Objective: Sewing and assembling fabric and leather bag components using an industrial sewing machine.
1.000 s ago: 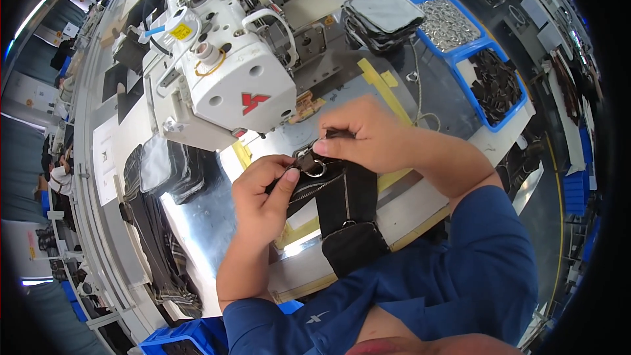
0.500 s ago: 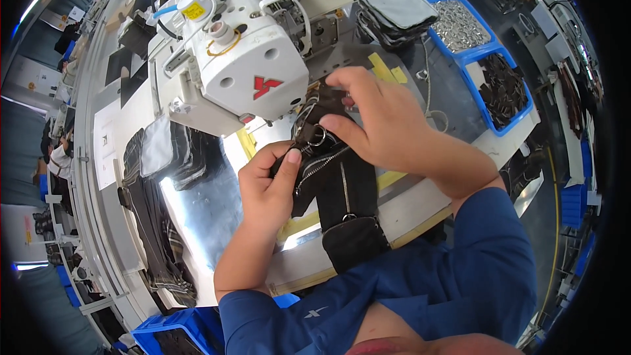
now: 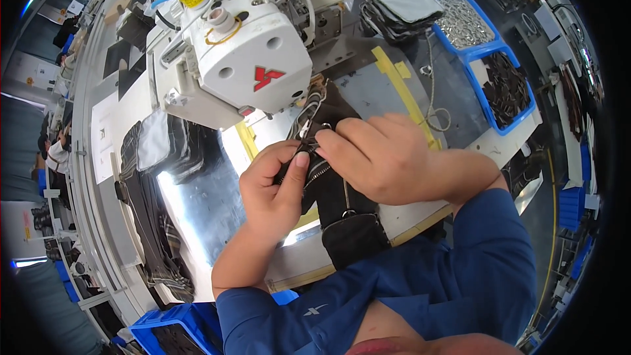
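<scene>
My left hand [image 3: 272, 194] pinches a dark zippered fabric piece [image 3: 335, 105] between thumb and fingers, near some small metal hardware. My right hand [image 3: 378, 161] is closed, fingertips pressed on the same hardware area beside my left thumb; exactly what they grip is partly hidden. The piece stretches up toward the needle area of the white sewing machine [image 3: 243, 59]. Below my hands its dark body hangs to a black zippered pouch [image 3: 353, 242] at the table's front edge.
Stacked fabric panels lie at left [image 3: 158, 148] and upper right [image 3: 401, 6]. Blue trays hold metal rings [image 3: 463, 23] and dark strap pieces [image 3: 499, 89]. A cord [image 3: 437, 118] lies on the right, a blue crate [image 3: 174, 329] at lower left. A person [image 3: 58, 154] works in the left distance.
My right hand went up along the piece, then came down with fingers more curled to meet my left thumb. The upper end of the piece now reaches farther toward the machine.
</scene>
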